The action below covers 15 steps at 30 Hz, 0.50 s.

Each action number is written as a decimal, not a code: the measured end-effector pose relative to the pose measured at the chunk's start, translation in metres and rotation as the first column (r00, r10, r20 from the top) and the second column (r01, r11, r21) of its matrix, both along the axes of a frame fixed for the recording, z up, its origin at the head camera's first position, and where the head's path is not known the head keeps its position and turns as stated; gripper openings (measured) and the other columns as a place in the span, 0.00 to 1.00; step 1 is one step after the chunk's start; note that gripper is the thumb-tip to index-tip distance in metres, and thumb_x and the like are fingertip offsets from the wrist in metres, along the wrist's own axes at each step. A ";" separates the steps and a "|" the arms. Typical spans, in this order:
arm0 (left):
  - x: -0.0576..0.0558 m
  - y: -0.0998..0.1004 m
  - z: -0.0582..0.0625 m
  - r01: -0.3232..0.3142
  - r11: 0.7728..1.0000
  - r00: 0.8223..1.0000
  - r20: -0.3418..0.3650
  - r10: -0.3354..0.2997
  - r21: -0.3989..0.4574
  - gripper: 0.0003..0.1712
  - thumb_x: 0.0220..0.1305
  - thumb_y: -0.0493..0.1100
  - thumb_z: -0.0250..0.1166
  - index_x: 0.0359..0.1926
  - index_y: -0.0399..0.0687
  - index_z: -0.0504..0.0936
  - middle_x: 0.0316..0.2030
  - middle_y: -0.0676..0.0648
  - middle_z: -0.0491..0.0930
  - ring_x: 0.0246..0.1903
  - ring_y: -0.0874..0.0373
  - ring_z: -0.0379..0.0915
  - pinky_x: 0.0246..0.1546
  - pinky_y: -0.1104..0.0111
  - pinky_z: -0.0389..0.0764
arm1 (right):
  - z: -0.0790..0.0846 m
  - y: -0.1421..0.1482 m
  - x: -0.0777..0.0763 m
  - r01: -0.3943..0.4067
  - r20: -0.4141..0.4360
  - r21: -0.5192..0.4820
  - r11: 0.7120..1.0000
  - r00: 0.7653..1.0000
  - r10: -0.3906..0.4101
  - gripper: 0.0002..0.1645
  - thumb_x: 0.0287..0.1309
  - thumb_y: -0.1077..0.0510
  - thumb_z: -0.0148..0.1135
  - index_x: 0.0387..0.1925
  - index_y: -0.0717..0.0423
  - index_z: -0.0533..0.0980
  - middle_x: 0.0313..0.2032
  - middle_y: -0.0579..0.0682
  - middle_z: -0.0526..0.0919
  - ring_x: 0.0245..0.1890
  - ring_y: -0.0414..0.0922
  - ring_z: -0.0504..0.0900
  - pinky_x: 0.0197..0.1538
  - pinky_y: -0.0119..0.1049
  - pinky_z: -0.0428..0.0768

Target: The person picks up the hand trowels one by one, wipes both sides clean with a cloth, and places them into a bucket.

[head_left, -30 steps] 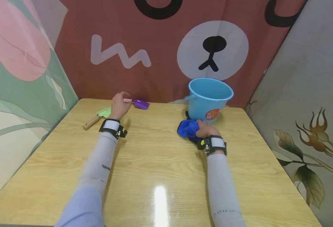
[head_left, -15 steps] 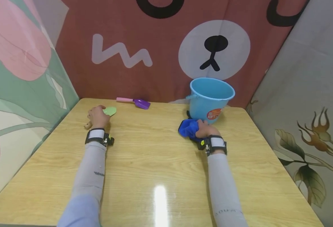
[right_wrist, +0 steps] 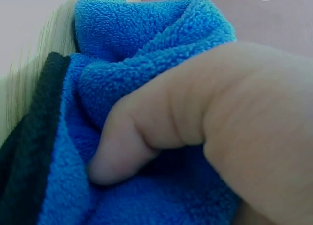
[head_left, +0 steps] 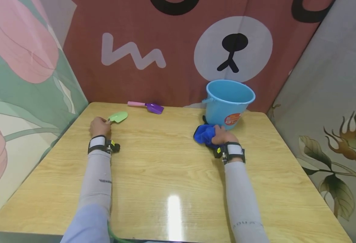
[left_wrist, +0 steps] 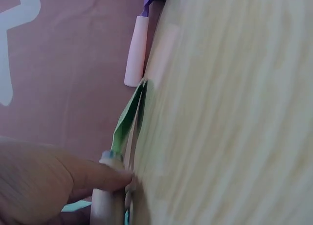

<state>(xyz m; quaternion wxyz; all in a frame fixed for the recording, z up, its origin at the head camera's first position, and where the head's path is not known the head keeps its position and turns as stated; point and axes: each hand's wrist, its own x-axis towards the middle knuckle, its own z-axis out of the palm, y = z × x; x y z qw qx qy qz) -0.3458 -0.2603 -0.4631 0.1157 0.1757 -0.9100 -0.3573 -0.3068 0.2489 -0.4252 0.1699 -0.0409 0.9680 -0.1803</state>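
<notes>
At the table's far left my left hand (head_left: 100, 127) holds a hand trowel by its wooden handle (left_wrist: 106, 205), thumb laid across it. The trowel's light green blade (head_left: 118, 116) points right, close over the wood. My right hand (head_left: 223, 135) grips a bunched blue fleecy cloth (head_left: 203, 134) with a dark edge, just in front of the bucket. In the right wrist view the thumb presses into the folds of the cloth (right_wrist: 146, 44); the other fingers are hidden.
A light blue bucket (head_left: 221, 113) with an orange-red label stands at the back right. Against the back curtain (head_left: 129, 81) lies a small purple shovel (head_left: 154, 108) with a pink handle. Patterned curtains border the wooden table (head_left: 153, 168) at both sides.
My left hand has left the purple shovel's pink handle, moved left and nearer, and taken hold of the green trowel's handle. My right hand stays on the blue cloth.
</notes>
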 end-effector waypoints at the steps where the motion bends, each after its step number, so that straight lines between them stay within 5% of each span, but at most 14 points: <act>1: 0.000 0.000 0.000 0.009 1.000 1.000 -0.007 -0.009 0.005 0.22 0.74 0.44 0.58 0.54 0.26 0.79 0.54 0.27 0.78 0.55 0.32 0.71 0.60 0.44 0.68 | 0.000 0.000 0.000 0.002 0.002 -0.002 1.000 1.000 -0.002 0.44 0.61 0.56 0.51 0.75 0.65 0.50 0.70 0.73 0.55 0.66 0.69 0.65 0.68 0.66 0.65; 9: 0.000 0.006 0.006 0.155 0.987 0.988 -0.016 -0.156 -0.038 0.20 0.71 0.41 0.59 0.45 0.22 0.83 0.41 0.28 0.82 0.40 0.39 0.76 0.43 0.51 0.78 | 0.002 0.003 0.004 -0.017 0.016 0.023 1.000 1.000 0.017 0.49 0.55 0.55 0.57 0.76 0.62 0.50 0.69 0.72 0.57 0.63 0.67 0.67 0.66 0.64 0.68; 15: -0.003 0.010 0.014 0.243 0.966 0.970 0.015 -0.243 -0.083 0.21 0.72 0.42 0.55 0.43 0.23 0.81 0.38 0.30 0.80 0.37 0.40 0.74 0.38 0.53 0.76 | 0.002 0.006 0.005 -0.036 0.054 0.019 0.999 0.998 0.035 0.61 0.52 0.42 0.69 0.78 0.58 0.47 0.74 0.70 0.53 0.72 0.68 0.59 0.69 0.65 0.63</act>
